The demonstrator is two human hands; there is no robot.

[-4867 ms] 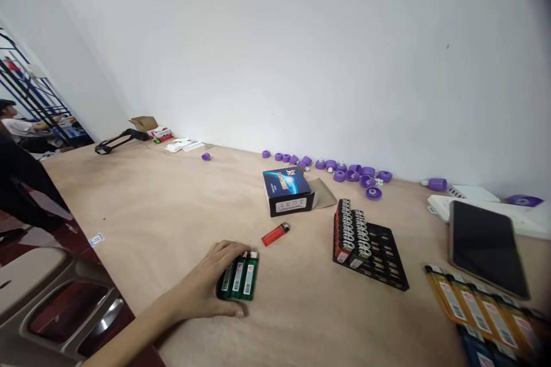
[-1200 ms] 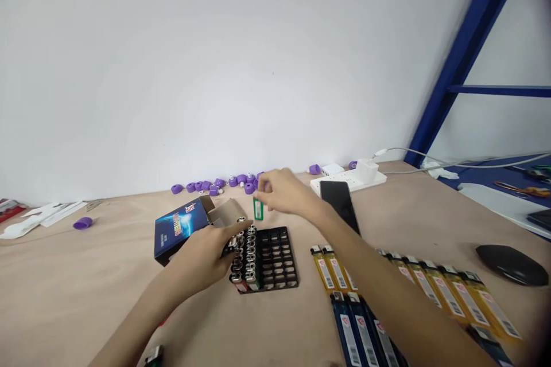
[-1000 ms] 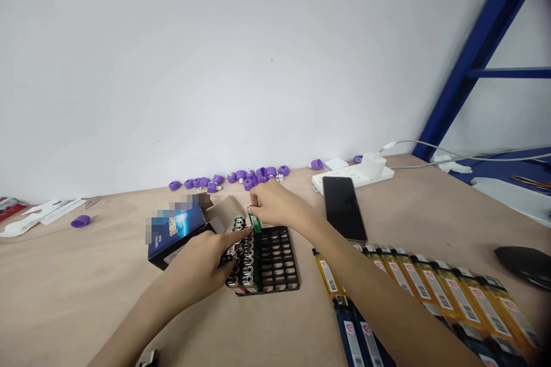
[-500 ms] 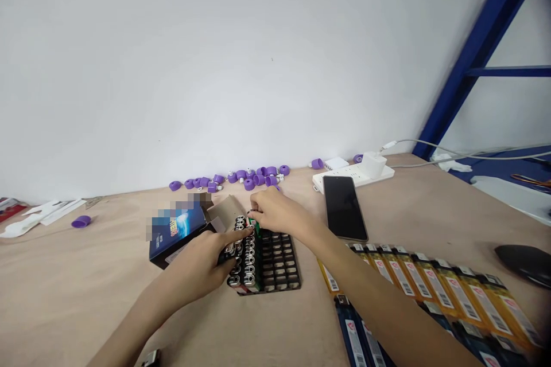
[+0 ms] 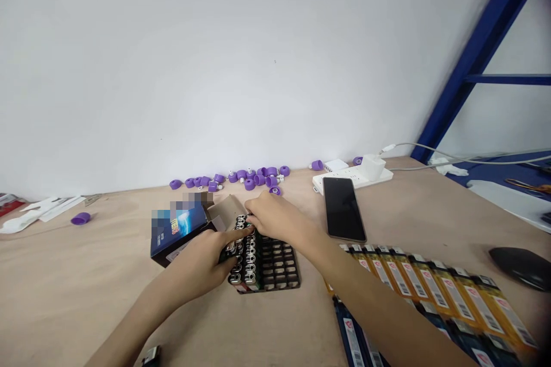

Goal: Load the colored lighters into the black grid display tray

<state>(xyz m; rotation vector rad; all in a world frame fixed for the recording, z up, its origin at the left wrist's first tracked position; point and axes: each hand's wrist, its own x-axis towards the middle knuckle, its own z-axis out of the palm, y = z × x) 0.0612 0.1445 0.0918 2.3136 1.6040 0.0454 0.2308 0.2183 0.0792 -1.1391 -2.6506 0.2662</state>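
The left hand (image 5: 198, 258) lies over the lighters (image 5: 248, 258) standing in the left part of a black plastic tray (image 5: 278, 266), its fingers stretched and fairly close together, the index finger reaching just beside the right hand (image 5: 279, 221). The right hand's fingers curve down onto the far end of those lighters, though they hide what lies beneath, so whether either hand is gripping anything is hard to tell. The tray's right-hand slots show empty. Behind the left hand sits a blue printed box (image 5: 178, 229) with its cardboard flap (image 5: 228, 209) open, touching the tray's far corner. Purple caps (image 5: 249, 179) run in a row along the wall-side edge of the table (image 5: 86, 281). To the right lie a black smartphone (image 5: 344, 209), a white power strip (image 5: 348, 179), and overlapping yellow packs of lighters (image 5: 439, 298) beside blue ones (image 5: 350, 335).
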